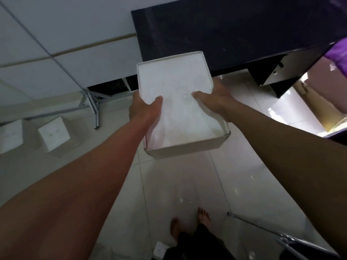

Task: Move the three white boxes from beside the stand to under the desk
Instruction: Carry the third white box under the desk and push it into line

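I hold a white box [178, 109] in the air at the middle of the view, above the tiled floor. My left hand [145, 107] grips its left side with the thumb on top. My right hand [216, 99] grips its right side the same way. Two more white boxes stand on the floor at the left: one [53, 136] close to the grey metal stand [93, 106], the other [10, 136] cut off by the left edge. The dark desk [234, 32] lies ahead at the upper right, its underside partly visible.
A white wall fills the upper left. A dark drawer unit [272, 74] sits under the desk. A cardboard box [319, 109] stands at the right. A metal bar [262, 228] and a white power strip [159, 248] lie near my bare feet [187, 224].
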`<state>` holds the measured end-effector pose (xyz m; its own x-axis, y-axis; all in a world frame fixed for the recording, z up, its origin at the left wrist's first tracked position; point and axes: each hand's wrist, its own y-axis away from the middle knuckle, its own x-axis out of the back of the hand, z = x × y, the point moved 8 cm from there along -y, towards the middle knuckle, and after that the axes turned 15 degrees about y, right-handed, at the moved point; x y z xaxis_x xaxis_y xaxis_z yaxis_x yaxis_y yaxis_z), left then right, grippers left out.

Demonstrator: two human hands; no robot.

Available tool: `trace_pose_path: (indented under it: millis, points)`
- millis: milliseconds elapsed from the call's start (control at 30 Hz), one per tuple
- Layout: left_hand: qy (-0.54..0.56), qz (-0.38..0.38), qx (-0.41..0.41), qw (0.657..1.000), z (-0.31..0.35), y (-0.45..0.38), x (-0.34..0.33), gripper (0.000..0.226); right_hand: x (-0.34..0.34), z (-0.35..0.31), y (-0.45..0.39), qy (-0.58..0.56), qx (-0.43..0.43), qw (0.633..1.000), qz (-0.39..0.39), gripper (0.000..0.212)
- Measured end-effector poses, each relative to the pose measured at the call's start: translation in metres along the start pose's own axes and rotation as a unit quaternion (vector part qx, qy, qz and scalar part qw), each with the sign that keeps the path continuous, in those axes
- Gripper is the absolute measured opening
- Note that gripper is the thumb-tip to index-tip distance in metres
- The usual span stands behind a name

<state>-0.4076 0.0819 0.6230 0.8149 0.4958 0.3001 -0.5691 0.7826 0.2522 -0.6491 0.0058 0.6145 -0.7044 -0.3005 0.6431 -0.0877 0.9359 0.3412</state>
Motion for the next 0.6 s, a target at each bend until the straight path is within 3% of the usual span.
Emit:
trace_pose_path:
  millis: [300,600]
  points:
    - [-0.035,-0.067,-0.004,0.997,-0.010,0.022,-0.072,0.057,0.032,0.079,0.019,-0.026,-0.071,0.996,0.038,0.069]
    - [-0.088,-0.108,0.020,0.990,-0.015,0.015,-0.171,0.062,0.069,0.154,-0.025,-0.021,-0.120,0.993,0.010,0.073]
